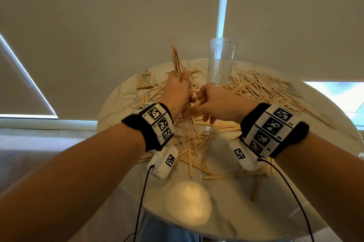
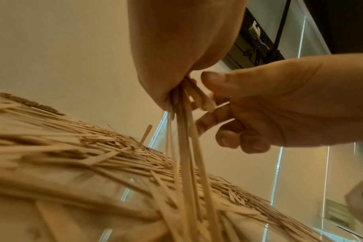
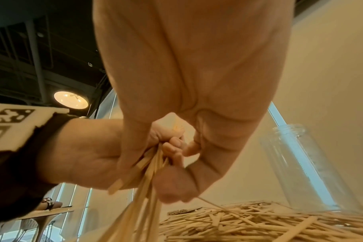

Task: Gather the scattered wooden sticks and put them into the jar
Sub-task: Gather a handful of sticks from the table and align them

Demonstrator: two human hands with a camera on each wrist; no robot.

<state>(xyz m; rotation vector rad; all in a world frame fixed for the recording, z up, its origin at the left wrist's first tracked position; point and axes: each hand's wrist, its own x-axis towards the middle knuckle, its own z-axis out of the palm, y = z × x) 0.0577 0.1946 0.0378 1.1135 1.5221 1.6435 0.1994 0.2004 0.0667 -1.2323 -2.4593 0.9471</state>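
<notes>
Pale wooden sticks (image 1: 262,88) lie scattered across a round marble table (image 1: 236,212). My left hand (image 1: 177,92) grips an upright bundle of sticks (image 1: 175,58) above the table's middle; the bundle's lower ends (image 2: 184,147) reach down into the pile. My right hand (image 1: 204,103) is right beside it, with its thumb (image 2: 220,80) and curled fingers pinching a few sticks (image 2: 206,101) at the bundle's side. A clear, uncapped jar (image 1: 221,60) stands upright behind the hands, and it also appears as the jar (image 3: 305,167) at the right of the right wrist view.
A wrapped packet of sticks (image 1: 145,81) lies at the table's back left. The thickest heap of sticks (image 1: 275,96) is to the right of the jar. Near the front edge a lamp's reflection (image 1: 189,202) glows on the marble.
</notes>
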